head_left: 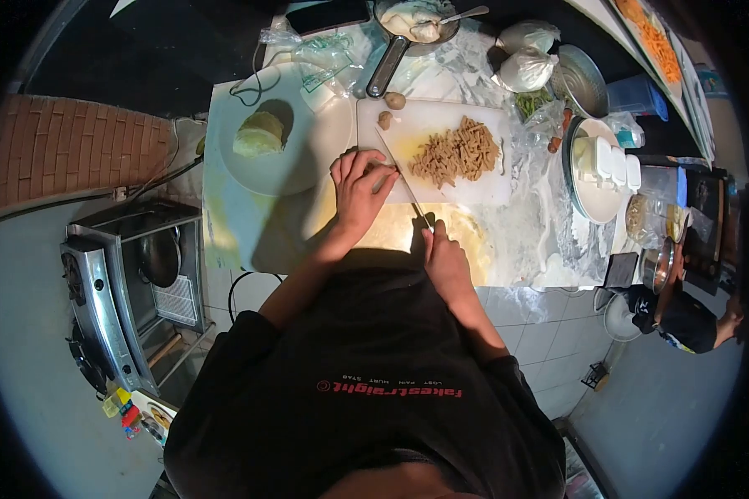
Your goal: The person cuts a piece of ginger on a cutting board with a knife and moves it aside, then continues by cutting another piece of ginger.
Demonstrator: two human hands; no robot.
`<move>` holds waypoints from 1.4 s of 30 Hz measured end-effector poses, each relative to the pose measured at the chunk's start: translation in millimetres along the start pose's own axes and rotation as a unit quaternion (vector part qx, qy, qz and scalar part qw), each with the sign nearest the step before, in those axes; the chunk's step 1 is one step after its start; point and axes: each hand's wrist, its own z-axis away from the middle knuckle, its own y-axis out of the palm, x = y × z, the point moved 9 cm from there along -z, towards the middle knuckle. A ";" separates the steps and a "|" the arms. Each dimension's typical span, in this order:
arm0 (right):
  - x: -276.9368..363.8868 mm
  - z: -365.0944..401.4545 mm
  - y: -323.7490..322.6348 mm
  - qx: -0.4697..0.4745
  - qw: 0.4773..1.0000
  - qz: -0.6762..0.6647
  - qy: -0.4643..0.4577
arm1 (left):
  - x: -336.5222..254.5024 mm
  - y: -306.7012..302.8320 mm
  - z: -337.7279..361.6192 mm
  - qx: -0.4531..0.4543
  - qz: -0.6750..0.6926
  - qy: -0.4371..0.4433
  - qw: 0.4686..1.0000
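Note:
My right hand (443, 256) is wrapped round the handle of a knife (409, 188), whose blade slants up and left over a white cutting board (495, 193). Beside the blade, at the board's left edge, my left hand (361, 185) has its fingers bent and close together; what lies under the fingertips is too hidden to name. Brown cut strips (459, 151) are heaped on the right part of the board. Two small brownish round pieces (394, 101) (384, 120) lie at its upper left.
A large pale plate (237, 170) holds a cabbage piece (259, 135) on the left. Behind the board stands a pan (388, 68) with a spoon. Bags, a metal bowl (581, 81) and white containers (612, 162) are at right. Another person (685, 318) is at far right.

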 end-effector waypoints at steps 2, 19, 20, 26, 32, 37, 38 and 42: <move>1.0 -1.6 -2.9 -0.009 1.000 0.004 -0.009 | 0.0 -0.4 -0.3 0.000 -0.006 -0.007 1.000; -14.2 13.4 -13.6 -0.005 0.999 -0.042 0.018 | 2.4 0.5 -9.9 0.025 0.038 0.001 0.999; -12.9 13.6 -13.7 -0.005 0.999 -0.043 0.018 | 3.1 -5.8 -9.9 0.016 0.041 -0.003 0.999; -2.4 13.9 -8.1 0.024 0.999 -0.040 -0.017 | -3.5 -28.9 -2.3 0.004 -0.047 -0.003 0.999; -15.7 12.3 -18.6 0.000 0.999 -0.035 0.034 | 1.0 -20.4 4.5 0.045 -0.067 -0.008 0.997; -13.6 15.0 -17.4 -0.008 0.998 -0.054 0.013 | -3.7 -12.8 -2.2 0.052 -0.021 0.023 0.998; -14.4 15.0 -16.4 -0.009 0.998 -0.055 0.012 | -2.5 -11.3 -2.8 0.057 -0.008 0.021 0.998; -16.2 15.7 -12.1 -0.012 0.996 -0.084 0.010 | -5.9 -15.3 -8.7 0.041 0.002 0.014 0.999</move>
